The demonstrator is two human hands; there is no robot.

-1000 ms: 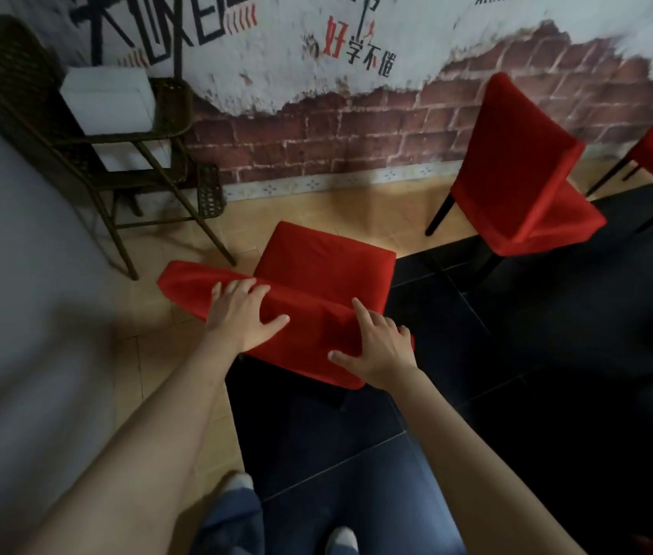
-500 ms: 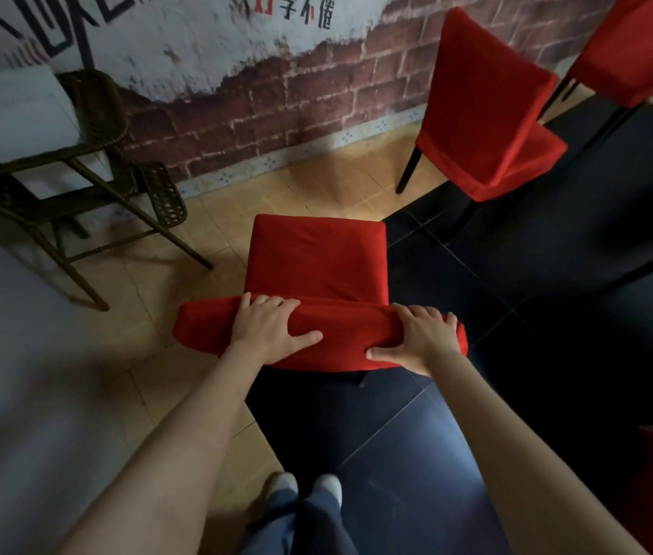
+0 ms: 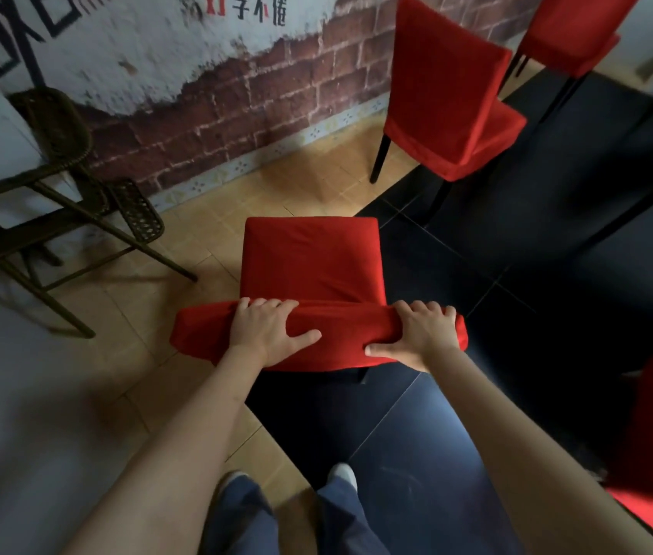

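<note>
Near chair (image 3: 310, 266): red cloth cover, matt, smooth; creased at backrest.
Far chair (image 3: 445, 86): same red cloth, matt; dark legs.
Wicker chair (image 3: 138, 214): far left, dk-brown weave, rough.
Wall (image 3: 204, 126): brick & flaking plaster look, rough.
Tan tiles (image 3: 212, 234): left, matt.
Dark tiles (image 3: 429, 454): right, faint sheen noted.
Trousers (image 3: 244, 518): blue cloth, matt.

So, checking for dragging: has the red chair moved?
No: the red chair keeps its far seat corner at the edge of the dark tiles; the view swung.
</note>
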